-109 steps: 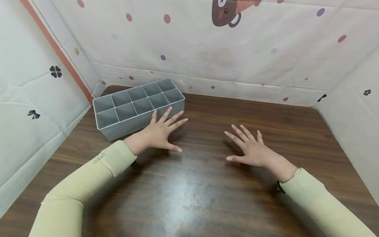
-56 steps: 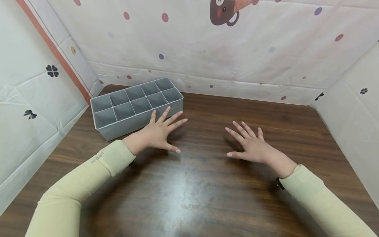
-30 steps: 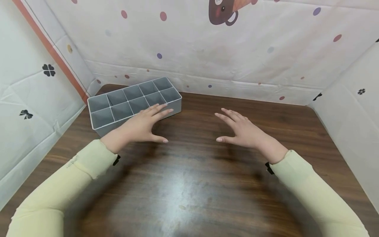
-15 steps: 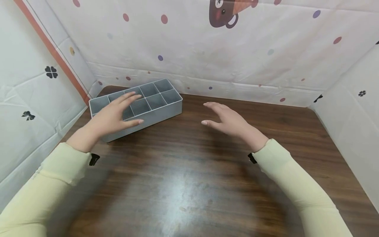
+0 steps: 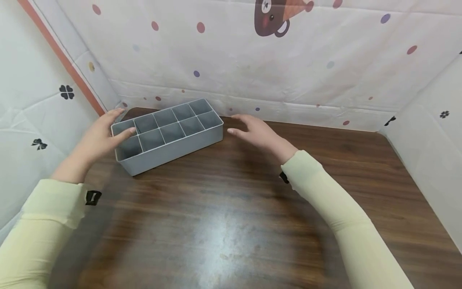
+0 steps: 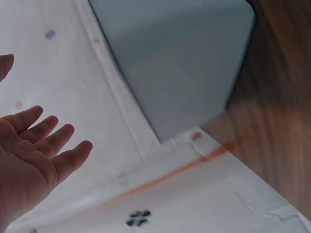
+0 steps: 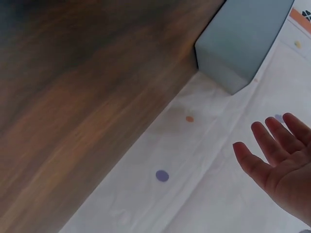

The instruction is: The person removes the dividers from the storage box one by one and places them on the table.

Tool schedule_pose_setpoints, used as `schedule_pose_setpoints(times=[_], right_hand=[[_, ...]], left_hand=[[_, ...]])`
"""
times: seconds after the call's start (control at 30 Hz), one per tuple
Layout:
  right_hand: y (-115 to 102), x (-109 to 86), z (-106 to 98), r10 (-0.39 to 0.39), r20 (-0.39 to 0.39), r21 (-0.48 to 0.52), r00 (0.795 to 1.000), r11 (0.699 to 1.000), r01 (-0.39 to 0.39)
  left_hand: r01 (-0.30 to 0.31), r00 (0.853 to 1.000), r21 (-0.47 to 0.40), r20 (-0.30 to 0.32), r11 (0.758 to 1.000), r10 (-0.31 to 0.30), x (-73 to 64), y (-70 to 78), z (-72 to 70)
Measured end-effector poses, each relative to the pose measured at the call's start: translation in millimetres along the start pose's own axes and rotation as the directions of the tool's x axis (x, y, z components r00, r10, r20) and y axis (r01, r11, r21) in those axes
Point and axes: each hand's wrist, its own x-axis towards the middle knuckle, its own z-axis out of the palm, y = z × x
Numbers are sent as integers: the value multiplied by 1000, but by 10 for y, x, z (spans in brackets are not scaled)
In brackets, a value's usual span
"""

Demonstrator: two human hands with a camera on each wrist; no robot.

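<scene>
A grey divided storage box with two rows of compartments sits at the back left of the table, slanted to the wall. No contents show in its compartments. At its left end my left hand hovers, fingers spread and thumb over the corner compartment. In the left wrist view the left hand is apart from the box's grey wall. Near the right end, my right hand has its thumb and fingers apart, pointing at the box. The right wrist view shows a gap between the right hand and the box.
The dark wooden table spreads out in front of the box. White patterned cloth hangs behind it, with more cloth at both sides. A red-orange stripe runs down the left cloth, close to the left hand.
My left hand has moved left, across the box to its left end. My right hand has moved left and away from me, to the right end. The box has not visibly moved.
</scene>
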Motion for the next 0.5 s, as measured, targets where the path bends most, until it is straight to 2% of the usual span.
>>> schedule_pose_setpoints(times=[0.17,0.27,0.37,0.5], right_hand=[[-128,257,37,-4,-9,17,1000,1000,4],[-170,406,85,3,-23,30,1000,1000,-2],[-155,564,158,13,-41,38,999,999,-12],[-109,734,259,52,-42,66,998,997,-49]], left_hand=[[88,996,-12,-16,996,-88,-44,-236,-64],[141,990,-18,-2,990,-141,-44,-349,-71],[207,978,-58,42,977,-205,-24,-457,-45],[297,953,-140,104,945,-284,-18,-583,38]])
